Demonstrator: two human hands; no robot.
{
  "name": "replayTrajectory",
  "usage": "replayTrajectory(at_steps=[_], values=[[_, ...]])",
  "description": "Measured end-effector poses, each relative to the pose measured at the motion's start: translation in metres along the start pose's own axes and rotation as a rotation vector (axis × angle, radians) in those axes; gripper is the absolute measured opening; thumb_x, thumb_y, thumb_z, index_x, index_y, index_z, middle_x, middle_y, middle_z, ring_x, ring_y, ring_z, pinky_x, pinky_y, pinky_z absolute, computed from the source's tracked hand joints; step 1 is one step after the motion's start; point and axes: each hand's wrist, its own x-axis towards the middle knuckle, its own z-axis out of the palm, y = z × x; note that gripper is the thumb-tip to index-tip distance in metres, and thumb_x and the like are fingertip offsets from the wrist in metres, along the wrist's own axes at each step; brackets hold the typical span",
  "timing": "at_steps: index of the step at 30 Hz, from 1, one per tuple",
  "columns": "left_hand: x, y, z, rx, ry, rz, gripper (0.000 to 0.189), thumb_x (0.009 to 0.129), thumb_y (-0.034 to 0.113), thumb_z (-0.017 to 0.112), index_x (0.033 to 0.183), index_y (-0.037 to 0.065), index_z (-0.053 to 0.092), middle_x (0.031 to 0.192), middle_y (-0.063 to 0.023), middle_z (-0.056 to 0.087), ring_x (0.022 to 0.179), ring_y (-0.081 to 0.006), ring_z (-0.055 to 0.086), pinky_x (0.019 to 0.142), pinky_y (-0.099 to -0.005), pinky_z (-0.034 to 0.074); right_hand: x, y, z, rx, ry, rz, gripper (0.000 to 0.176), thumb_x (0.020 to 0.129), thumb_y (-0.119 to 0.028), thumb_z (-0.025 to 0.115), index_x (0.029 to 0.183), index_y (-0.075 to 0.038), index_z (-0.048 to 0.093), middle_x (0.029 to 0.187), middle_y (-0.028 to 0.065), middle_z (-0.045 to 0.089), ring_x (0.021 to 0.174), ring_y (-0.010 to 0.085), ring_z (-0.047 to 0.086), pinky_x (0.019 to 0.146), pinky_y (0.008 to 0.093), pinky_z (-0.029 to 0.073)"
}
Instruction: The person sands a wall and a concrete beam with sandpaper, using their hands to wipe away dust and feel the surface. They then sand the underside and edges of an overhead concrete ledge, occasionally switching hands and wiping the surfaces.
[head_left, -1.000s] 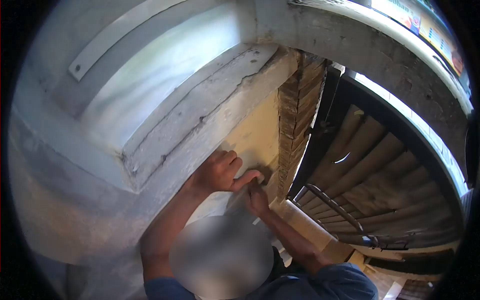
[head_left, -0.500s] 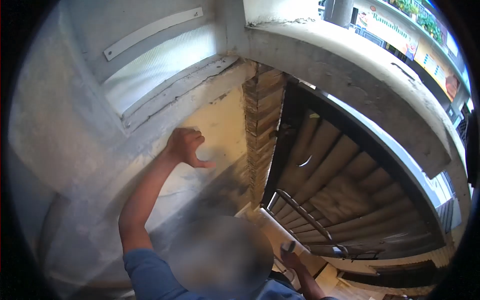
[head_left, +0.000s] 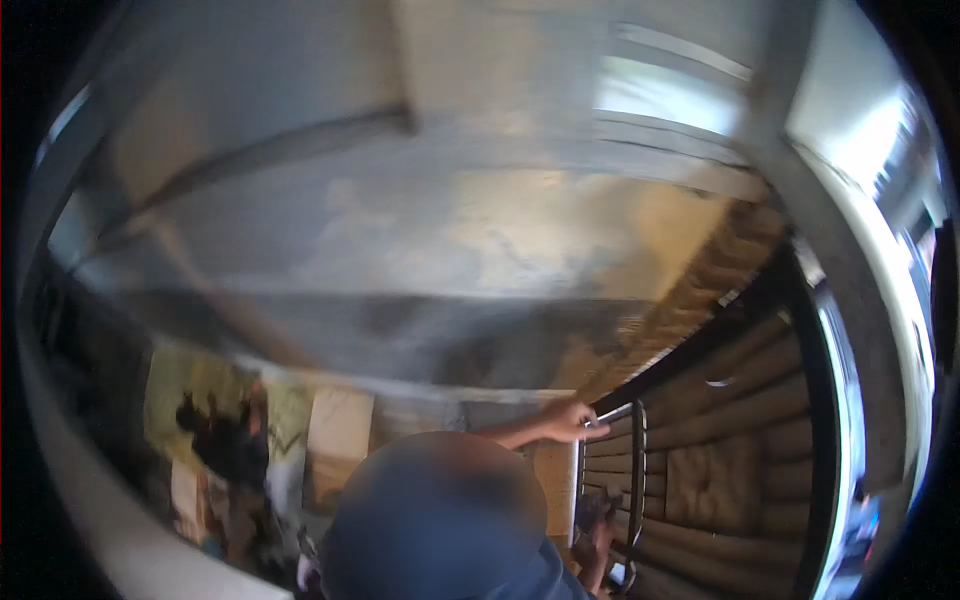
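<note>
My left hand (head_left: pixel 570 422) reaches to the right, close to the tall metal handle (head_left: pixel 638 470) of a brown panelled door (head_left: pixel 735 420). Its fingers are drawn together, and a small shiny thing shows at their tips, too blurred to name. Lower down, my right hand (head_left: pixel 598 540) is in front of the same door, near the foot of the handle. Its fingers look closed around a dark thing that I cannot make out. Whether either hand touches the door is not clear. A blurred round shape hides the bottom middle of the view.
A stained wall (head_left: pixel 480 230) runs behind the hands, with a rough brick edge (head_left: pixel 690 290) beside the door frame. A concrete ledge (head_left: pixel 850 270) curves along the right. At lower left, blurred boards and dark objects stand near a yellow-green panel (head_left: pixel 185 390).
The view has swung left, and the door now appears further right. My left hand has come down from the wall towards the door handle, its fingers closing. My right hand remains low.
</note>
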Motion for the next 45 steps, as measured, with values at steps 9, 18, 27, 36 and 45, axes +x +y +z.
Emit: replayTrajectory(at_steps=[9, 18, 27, 36, 45], values=[[-0.137, -0.006, -0.010, -0.542, 0.395, -0.293, 0.077, 0.077, 0.068, 0.063, 0.120, 0.004, 0.062, 0.108, -0.0160, 0.067, 0.102, -0.0279, 0.063, 0.088, -0.0390, 0.048, -0.044, -0.253, 0.031, 0.453, -0.685, -0.575, 0.030, 0.101, -0.025, 0.051, 0.105, 0.001, 0.064, 0.090, -0.0021, 0.062, 0.084, 0.0079, 0.054, 0.075, 0.0234, 0.044], [-0.199, -0.052, -0.058, -0.508, 0.994, -0.174, 0.050, 0.082, 0.050, 0.069, 0.099, 0.003, 0.068, 0.080, -0.0131, 0.068, 0.075, -0.0250, 0.066, 0.070, -0.0365, 0.049, -0.082, -0.321, 0.118, 0.138, -0.442, -0.822, 0.032, 0.084, -0.010, 0.074, 0.107, 0.009, 0.063, 0.101, 0.0140, 0.068, 0.088, 0.0184, 0.065, 0.081, 0.0305, 0.052], [-0.231, -0.044, -0.105, -0.617, 1.066, -0.121, 0.046, 0.080, 0.042, 0.074, 0.094, -0.001, 0.068, 0.079, -0.0161, 0.068, 0.071, -0.0219, 0.066, 0.068, -0.0367, 0.050, -0.096, -0.360, 0.135, 0.154, -0.859, -0.513, 0.043, 0.086, -0.015, 0.073, 0.122, 0.000, 0.056, 0.115, 0.0074, 0.062, 0.104, 0.0177, 0.058, 0.089, 0.0336, 0.047], [-0.178, -0.026, -0.100, -0.410, 0.703, 0.010, 0.043, 0.074, 0.044, 0.081, 0.083, 0.002, 0.072, 0.070, -0.0085, 0.069, 0.064, -0.0142, 0.065, 0.060, -0.0314, 0.050, -0.122, -0.316, 0.091, 0.332, -0.420, -0.741, 0.029, 0.095, -0.010, 0.056, 0.122, 0.000, 0.056, 0.107, 0.0059, 0.063, 0.101, 0.0156, 0.057, 0.091, 0.0328, 0.046], [-0.126, -0.019, -0.030, -0.636, 0.144, -0.216, 0.028, 0.094, 0.021, 0.062, 0.091, -0.007, 0.064, 0.081, -0.0140, 0.070, 0.071, -0.0203, 0.069, 0.064, -0.0274, 0.054, -0.101, -0.125, -0.034, 0.001, 0.684, -0.264, 0.017, 0.080, -0.007, 0.068, 0.093, 0.004, 0.066, 0.082, 0.0177, 0.069, 0.072, 0.0165, 0.059, 0.066, 0.0360, 0.049]])
